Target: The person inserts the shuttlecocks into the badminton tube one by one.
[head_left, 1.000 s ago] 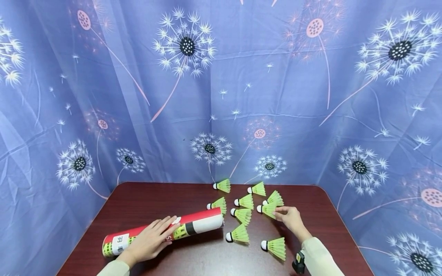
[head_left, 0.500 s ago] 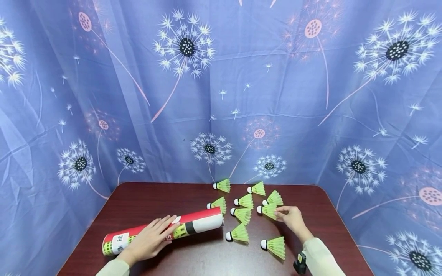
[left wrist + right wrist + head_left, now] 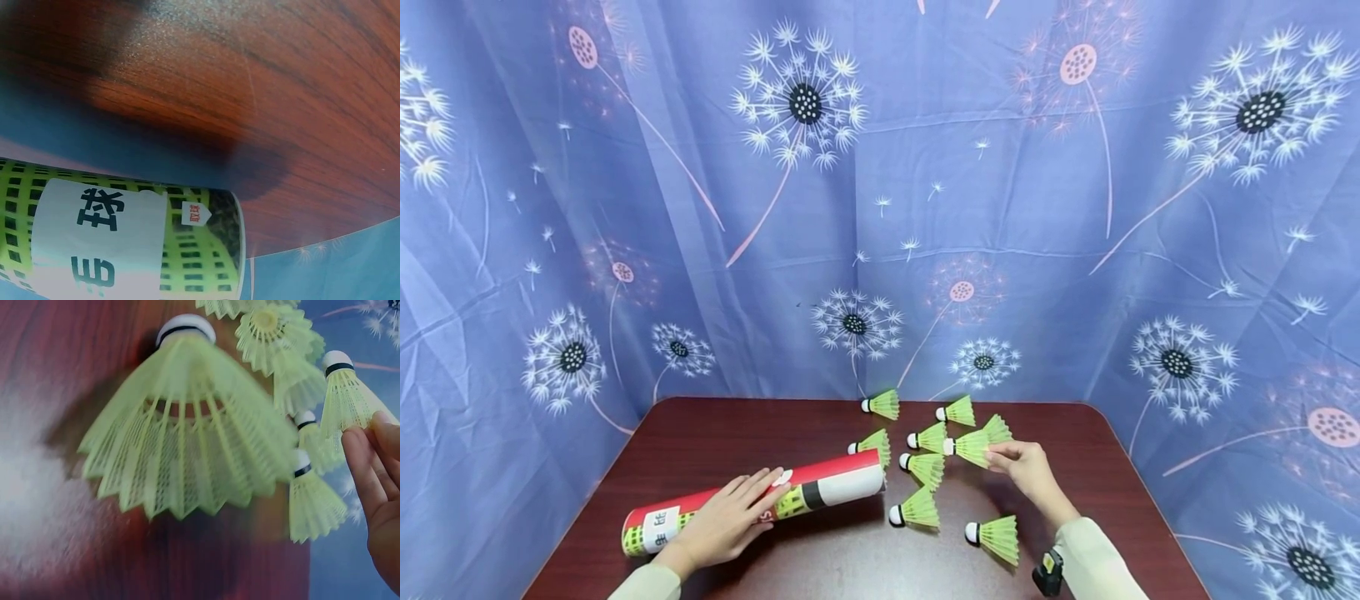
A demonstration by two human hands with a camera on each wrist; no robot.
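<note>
The right hand [image 3: 1028, 479] pinched a yellow shuttlecock [image 3: 972, 448] by the rim of its skirt, thumb and fingertips close together. Half a second earlier that shuttlecock had sat further right; now it had moved leftward and slightly away from the person, so its white tip came right up by the skirt of the middle shuttlecock [image 3: 928, 437]. It also covered the white tip of the rear shuttlecock [image 3: 998, 428], which had shown before.

The left hand [image 3: 726, 525] hadn't shifted. It lay across the red tube [image 3: 847, 479], fingers stretched out over the top, and the tube rested on its side on the brown table [image 3: 827, 567] just as it had. One shuttlecock [image 3: 870, 444] lay partly hidden behind the tube's right end. The near shuttlecock [image 3: 997, 537], closest to the person's right sleeve [image 3: 1097, 558], had stayed put, its tip pointing left.
</note>
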